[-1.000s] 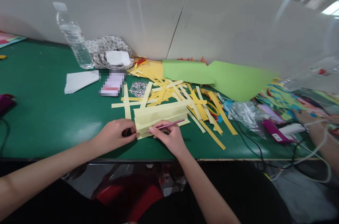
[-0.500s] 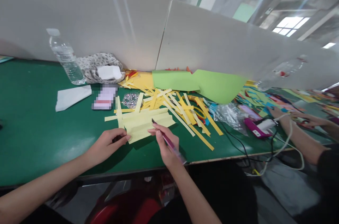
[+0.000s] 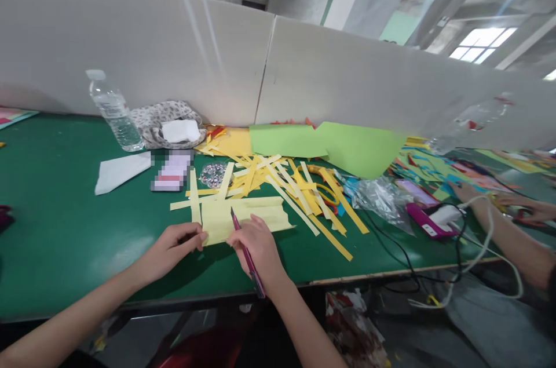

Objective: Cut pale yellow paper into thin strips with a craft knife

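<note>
Down on the green table (image 3: 65, 240), the left hand (image 3: 174, 247) pinched one corner of a creased pale-yellow sheet (image 3: 219, 221), seemingly uncut, the right hand (image 3: 260, 246) gripped a purple pen (image 3: 248, 258), and yellow paper strips (image 3: 250, 179) lay already cut beyond!

Left — tall clear plastic bottle (image 3: 116, 119) beside spotted grey-white cloth (image 3: 152, 117); right — magenta box-shaped device (image 3: 424, 222) near crumpled transparent plastic bag (image 3: 380, 201).

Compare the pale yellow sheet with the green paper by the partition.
Size: the green paper looks larger than the pale yellow sheet. Contact: the left hand holds the pale yellow sheet's left end; no hand touches the green paper. Place: the pale yellow sheet lies nearer the person than the green paper. Both look plain, unpatterned.
</note>
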Motion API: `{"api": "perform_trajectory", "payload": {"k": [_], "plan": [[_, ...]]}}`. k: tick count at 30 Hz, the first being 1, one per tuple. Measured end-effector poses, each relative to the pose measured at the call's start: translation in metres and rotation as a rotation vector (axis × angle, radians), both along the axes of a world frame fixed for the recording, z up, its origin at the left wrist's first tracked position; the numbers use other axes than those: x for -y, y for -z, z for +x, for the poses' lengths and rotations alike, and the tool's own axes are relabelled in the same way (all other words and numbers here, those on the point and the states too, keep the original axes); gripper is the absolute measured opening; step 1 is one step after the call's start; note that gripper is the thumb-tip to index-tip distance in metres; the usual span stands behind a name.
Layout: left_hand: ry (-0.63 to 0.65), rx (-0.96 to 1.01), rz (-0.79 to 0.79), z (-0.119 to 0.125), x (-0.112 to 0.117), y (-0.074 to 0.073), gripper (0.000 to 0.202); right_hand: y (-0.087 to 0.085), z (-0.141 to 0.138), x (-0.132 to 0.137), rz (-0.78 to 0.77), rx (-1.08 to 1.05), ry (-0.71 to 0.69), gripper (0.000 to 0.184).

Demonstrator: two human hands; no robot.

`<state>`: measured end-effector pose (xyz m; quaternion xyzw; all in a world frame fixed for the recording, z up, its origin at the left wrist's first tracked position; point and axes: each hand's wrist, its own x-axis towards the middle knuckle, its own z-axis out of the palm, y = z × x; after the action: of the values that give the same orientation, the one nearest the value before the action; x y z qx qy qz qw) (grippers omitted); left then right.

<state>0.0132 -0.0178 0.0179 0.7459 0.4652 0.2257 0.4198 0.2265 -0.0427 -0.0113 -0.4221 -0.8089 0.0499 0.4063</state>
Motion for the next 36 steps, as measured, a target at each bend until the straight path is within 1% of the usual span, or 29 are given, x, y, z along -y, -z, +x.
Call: {"api": "perform_trajectory", "payload": {"k": [3,6,9,15,19,22,25,27,29,32,36], "plan": [[0.033,-0.039,0.048,0.001,0.003,0.0,0.041,0.001,0.0,0.0,-0.021,0.036,-0.001,0.021],[0.074,-0.168,0.138,0.004,0.006,0.002,0.037,-0.002,0.0,0.001,-0.038,0.079,0.007,0.023],[0.048,-0.263,0.175,0.009,0.007,0.005,0.037,-0.004,0.0,0.001,-0.03,0.123,0.014,0.023],[0.003,-0.276,0.201,0.013,0.003,0.009,0.038,-0.004,-0.004,0.001,-0.022,0.155,0.035,0.022],[-0.005,-0.211,0.156,0.01,0.005,0.011,0.033,-0.006,-0.006,0.003,-0.037,0.163,0.104,0.015],[-0.038,-0.147,0.122,0.008,0.006,0.011,0.031,-0.01,0.009,0.004,-0.101,0.132,0.145,0.014],[-0.053,-0.137,0.105,0.007,0.007,0.011,0.032,-0.013,0.042,0.004,-0.193,0.103,0.196,0.017],[-0.057,-0.158,0.098,0.008,0.008,0.012,0.034,-0.014,0.066,0.003,-0.242,0.091,0.235,0.016],[-0.074,-0.176,0.095,0.008,0.008,0.013,0.036,-0.015,0.084,0.003,-0.29,0.096,0.332,0.015],[-0.113,-0.158,0.093,0.008,0.009,0.014,0.033,-0.015,0.095,0.003,-0.338,0.067,0.433,0.017],[-0.206,-0.035,0.092,0.008,0.012,0.013,0.03,-0.014,0.091,0.003,-0.357,0.031,0.481,0.019]]}}
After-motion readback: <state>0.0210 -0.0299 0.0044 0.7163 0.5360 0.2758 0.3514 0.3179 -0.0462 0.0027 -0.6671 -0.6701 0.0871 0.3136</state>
